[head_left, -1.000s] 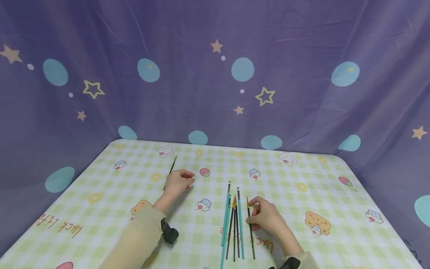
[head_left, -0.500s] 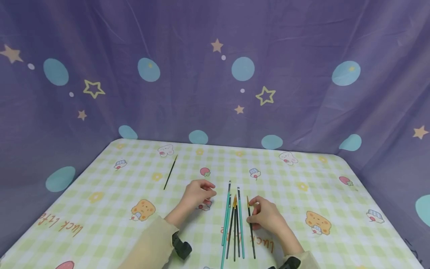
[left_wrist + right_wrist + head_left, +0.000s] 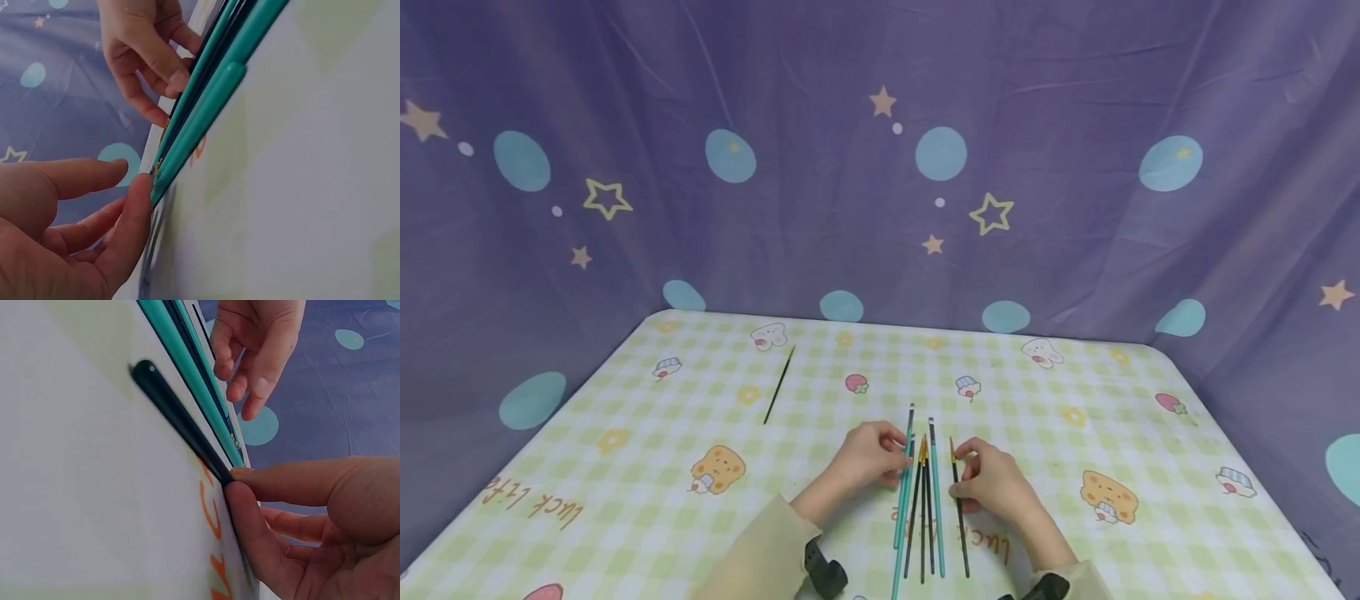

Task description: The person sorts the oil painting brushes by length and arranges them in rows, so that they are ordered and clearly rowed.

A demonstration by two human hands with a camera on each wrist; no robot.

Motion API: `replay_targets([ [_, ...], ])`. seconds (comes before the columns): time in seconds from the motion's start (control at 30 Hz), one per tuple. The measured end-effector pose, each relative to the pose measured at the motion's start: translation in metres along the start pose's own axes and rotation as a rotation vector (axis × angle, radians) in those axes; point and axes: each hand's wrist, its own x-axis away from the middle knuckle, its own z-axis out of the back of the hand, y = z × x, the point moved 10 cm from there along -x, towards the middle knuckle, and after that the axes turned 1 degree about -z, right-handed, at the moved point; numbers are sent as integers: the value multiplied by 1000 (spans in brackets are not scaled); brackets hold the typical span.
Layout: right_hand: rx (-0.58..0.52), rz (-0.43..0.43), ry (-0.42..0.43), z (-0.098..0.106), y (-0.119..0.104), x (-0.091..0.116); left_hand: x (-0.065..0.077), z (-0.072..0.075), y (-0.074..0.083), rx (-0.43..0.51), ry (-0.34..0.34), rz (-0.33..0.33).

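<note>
My left hand (image 3: pixel 867 457) is at the left side of several paintbrushes on the table. In the left wrist view its thumb and forefinger stand apart, with a fingertip against or very close to the teal paintbrushes (image 3: pixel 209 122). My right hand (image 3: pixel 996 482) pinches a black paintbrush (image 3: pixel 178 419) with an orange-yellow tip between thumb and forefinger. That brush lies at the right of the group. Between the hands are more black paintbrushes (image 3: pixel 922 525) and a teal paintbrush (image 3: pixel 938 508), roughly side by side, tips pointing away from me.
Another black paintbrush (image 3: pixel 779 386) lies alone at the back left of the table. A green-and-white checked tablecloth (image 3: pixel 1037 400) with cartoon prints covers the table (image 3: pixel 1187 433). Behind hangs a purple curtain (image 3: pixel 820 233) with stars and blue dots.
My left hand has moved right and toward me, from beside the lone black paintbrush to the left edge of the group. The right hand has stayed in place, still pinching its black paintbrush.
</note>
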Motion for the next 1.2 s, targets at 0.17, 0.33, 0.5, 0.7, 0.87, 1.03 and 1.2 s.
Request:
replay_targets([
  [0.17, 2, 4, -6, -1, 0, 0, 0, -4, -6, -12, 3, 11],
  [0.33, 2, 7, -8, -2, -1, 1, 0, -4, -7, -72, 47, 20],
  [0.5, 5, 10, -21, -2, -1, -1, 1, -3, -4, -122, 88, 1],
  [0.7, 2, 11, -13, -1, -3, 1, 2, -3, 0, -247, 122, -4],
  [0.87, 7, 7, -7, -1, -3, 1, 3, -4, 2, -269, 134, 1],
  [1.03, 6, 11, -5, 0, -2, 1, 0, -5, 1, -256, 126, 14],
  [1.2, 0, 12, 2, 0, 0, 1, -3, -6, -5, -211, 109, 49],
])
